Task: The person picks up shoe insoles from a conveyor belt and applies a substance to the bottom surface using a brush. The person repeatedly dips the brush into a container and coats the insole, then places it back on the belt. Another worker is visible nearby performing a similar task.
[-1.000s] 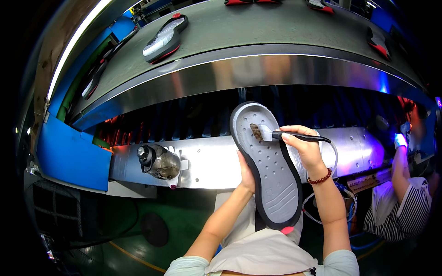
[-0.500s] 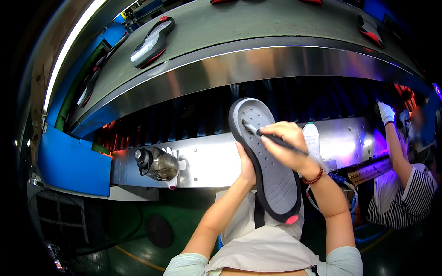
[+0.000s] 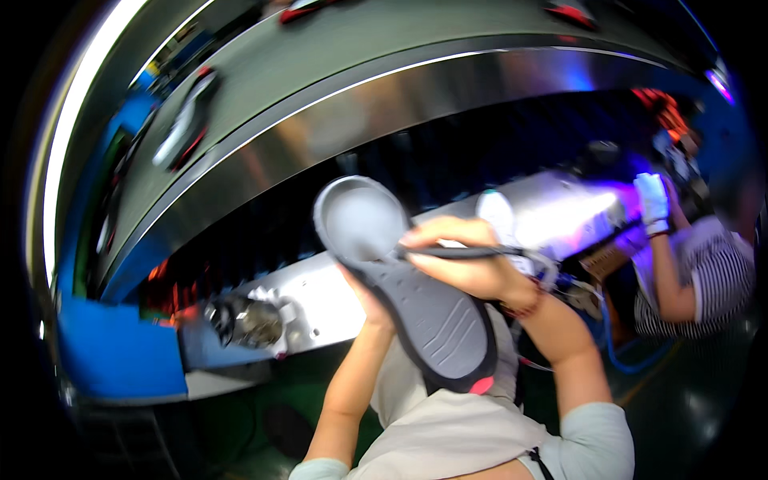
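Shoe sole (image 3: pixel 440 320): gray w/ black rim, tilted above the person's lap; round far end overlaps the counter (image 3: pixel 320 296) in view.
L hand (image 3: pixel 372 304): grasping the sole's left edge; some fingers hidden underneath.
R hand (image 3: pixel 474 274): pinching a brush (image 3: pixel 460 253) by its black handle, tip at sole's inner face; exact contact too blurred to tell.
Brushing step: prob. working the inner face nr the round end.
Next stroke: likely calls for steady L grip & brush kept inside the rim.
Pale hose (image 3: pixel 549 270): nr R wrist, poss. snag.
Counter stuff: bottle (image 3: pixel 248 320) at left, apart from both hands; white sole-shaped piece (image 3: pixel 496 212) just beyond R hand.
Belt (image 3: pixel 320 72): carries other shoe pcs, e.g. red-trimmed one (image 3: pixel 188 120) at left.
Co-worker's gloved hand (image 3: pixel 652 200): far right, well apart.
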Demonstrator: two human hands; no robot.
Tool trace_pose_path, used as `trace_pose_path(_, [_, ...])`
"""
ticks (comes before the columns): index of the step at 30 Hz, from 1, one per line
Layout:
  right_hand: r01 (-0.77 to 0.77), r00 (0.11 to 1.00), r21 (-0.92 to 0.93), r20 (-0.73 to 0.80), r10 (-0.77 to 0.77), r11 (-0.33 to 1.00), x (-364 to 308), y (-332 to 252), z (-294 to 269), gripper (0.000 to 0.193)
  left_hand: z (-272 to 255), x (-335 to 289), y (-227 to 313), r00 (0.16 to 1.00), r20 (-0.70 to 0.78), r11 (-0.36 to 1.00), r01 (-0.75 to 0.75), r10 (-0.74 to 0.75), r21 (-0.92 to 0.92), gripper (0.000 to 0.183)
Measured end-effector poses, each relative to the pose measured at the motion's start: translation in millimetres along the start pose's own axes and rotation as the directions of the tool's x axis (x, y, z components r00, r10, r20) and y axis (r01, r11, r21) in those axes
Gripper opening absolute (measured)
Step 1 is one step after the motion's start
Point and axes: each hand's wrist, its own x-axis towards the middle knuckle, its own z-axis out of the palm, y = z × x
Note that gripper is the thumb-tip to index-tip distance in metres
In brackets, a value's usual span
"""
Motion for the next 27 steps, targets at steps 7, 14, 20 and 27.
trace_pose_path(7, [0.062, 0.956, 0.102, 0.281, -0.088, 0.993, -10.7, 6.0, 8.1, 0.017, -17.6, 11.4, 4.0, 0.925, 0.372, 0.987, -0.020, 0.080, -0.162, 0.065])
trace_pose_path(14, [0.136, 0.987, 0.009, 0.079, -0.137, 0.991, -3.4, 11.2, 0.8, 0.014, -20.7, 9.5, -6.5, 1.000, -0.004, 0.989, -0.030, 0.030, -0.146, 0.063])
trace_pose_path(20, [-0.071, 0.966, 0.262, 0.260, 0.001, 0.963, -12.9, -2.2, -1.7, 0.019, 1.4, -1.7, 11.9, 0.991, 0.131, 0.989, 0.027, -0.008, -0.147, 0.068])
trace_pose_path(27, [0.120, 0.938, 0.161, 0.305, -0.165, 0.980, -13.5, 2.0, 2.1, 0.017, 8.1, 12.7, 8.8, 0.975, 0.184, 0.975, -0.086, 0.125, -0.207, 0.072])
